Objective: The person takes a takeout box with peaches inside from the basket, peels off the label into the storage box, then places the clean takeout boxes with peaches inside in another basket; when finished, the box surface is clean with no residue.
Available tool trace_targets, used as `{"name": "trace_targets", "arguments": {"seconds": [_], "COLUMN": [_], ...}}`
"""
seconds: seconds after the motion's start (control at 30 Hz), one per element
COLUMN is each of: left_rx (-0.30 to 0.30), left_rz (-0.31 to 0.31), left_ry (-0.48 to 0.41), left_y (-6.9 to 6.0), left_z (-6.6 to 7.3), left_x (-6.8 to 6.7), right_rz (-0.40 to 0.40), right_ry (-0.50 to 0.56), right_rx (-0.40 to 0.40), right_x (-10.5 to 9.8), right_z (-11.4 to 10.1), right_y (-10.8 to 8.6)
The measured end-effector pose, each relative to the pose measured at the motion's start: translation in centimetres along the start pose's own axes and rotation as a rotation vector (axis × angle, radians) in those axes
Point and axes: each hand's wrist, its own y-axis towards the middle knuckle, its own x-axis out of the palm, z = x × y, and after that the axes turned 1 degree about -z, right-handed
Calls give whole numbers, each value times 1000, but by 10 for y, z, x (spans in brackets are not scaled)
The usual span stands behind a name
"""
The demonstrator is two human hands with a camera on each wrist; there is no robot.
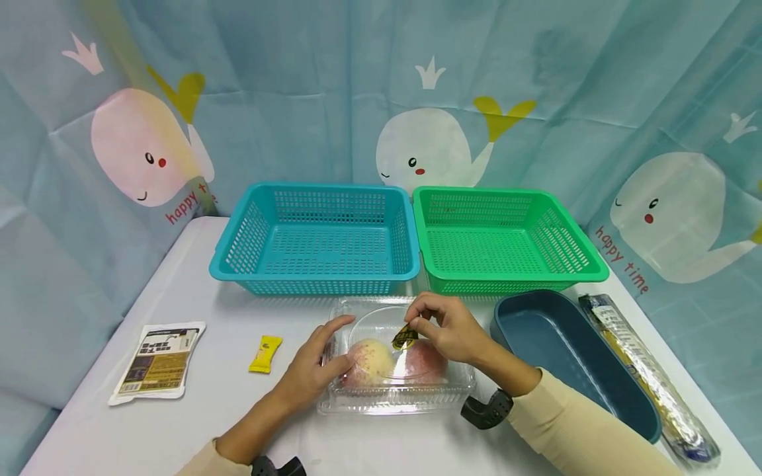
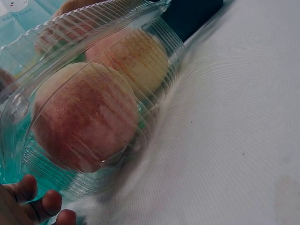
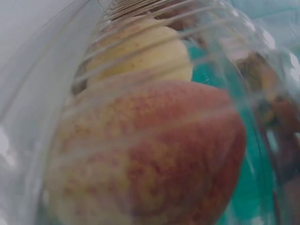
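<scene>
A clear plastic clamshell box [image 1: 395, 400] with two peaches stands on the table in the head view. One peach [image 1: 368, 363] is pale yellow and pink; the other peach [image 1: 426, 363] is redder. Both peaches show through the ribbed wall in the wrist views. My right hand [image 1: 448, 325] pinches the edge of a black-and-gold sticker [image 1: 405, 337] on the lid, between thumb and forefinger. My left hand [image 1: 311, 360] rests against the box's left side, thumb and forefinger spread over the lid. Its fingertips [image 2: 51, 201] appear beside the box's corner in the left wrist view.
Behind the box stand a blue basket [image 1: 321, 286] and a green basket [image 1: 518, 285]. A dark blue tub [image 1: 571, 350] and a long wrapped packet [image 1: 649, 380] lie right. On the left are a white-and-brown pouch [image 1: 157, 362] and a small yellow packet [image 1: 265, 354].
</scene>
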Motion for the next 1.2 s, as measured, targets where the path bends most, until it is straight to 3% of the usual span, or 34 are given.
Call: {"name": "trace_targets", "arguments": {"seconds": [0.3, 0.57, 0.83, 1.2], "left_rx": [7, 7, 5, 12], "left_rz": [-3, -4, -1, 4], "left_ry": [-7, 1, -11, 0], "left_y": [0, 0, -2, -1], "left_z": [-2, -3, -5, -4], "left_x": [2, 2, 2, 0], "right_rz": [-36, -38, 101, -68], "right_ry": [80, 123, 177, 155], "right_rx": [-114, -150, -148, -42], "right_x": [-2, -2, -16, -67], "right_z": [-1, -1, -2, -24], "right_y": [-2, -4, -3, -18]}}
